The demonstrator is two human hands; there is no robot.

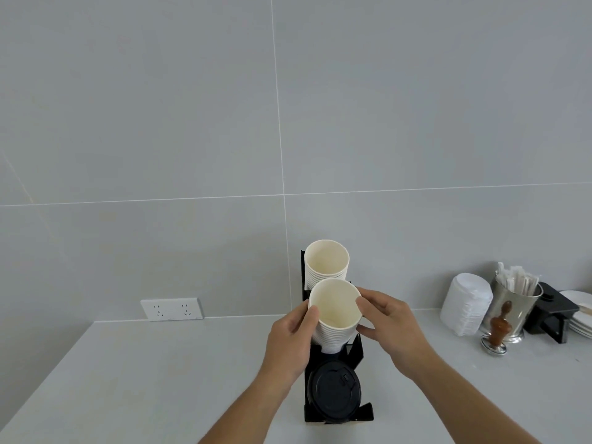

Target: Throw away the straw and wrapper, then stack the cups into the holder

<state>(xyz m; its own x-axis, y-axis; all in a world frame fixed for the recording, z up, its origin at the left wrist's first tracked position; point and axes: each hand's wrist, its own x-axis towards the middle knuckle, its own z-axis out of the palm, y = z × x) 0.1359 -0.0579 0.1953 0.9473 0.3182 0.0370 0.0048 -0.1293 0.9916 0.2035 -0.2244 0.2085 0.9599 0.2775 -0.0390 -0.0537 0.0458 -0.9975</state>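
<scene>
A black tiered cup holder stands on the counter against the wall. Its back slot holds a stack of white paper cups. In the middle slot sits a second stack of white cups, which both hands grip near the rim. My left hand presses its left side, thumb at the rim. My right hand holds its right side with thumb and fingers. Black lids fill the front slot. No loose straw or wrapper shows on the counter.
To the right stand a sleeve of white lids, a metal cup of wrapped straws, a wooden-handled tamper, a black box and white plates. A wall socket sits at the left.
</scene>
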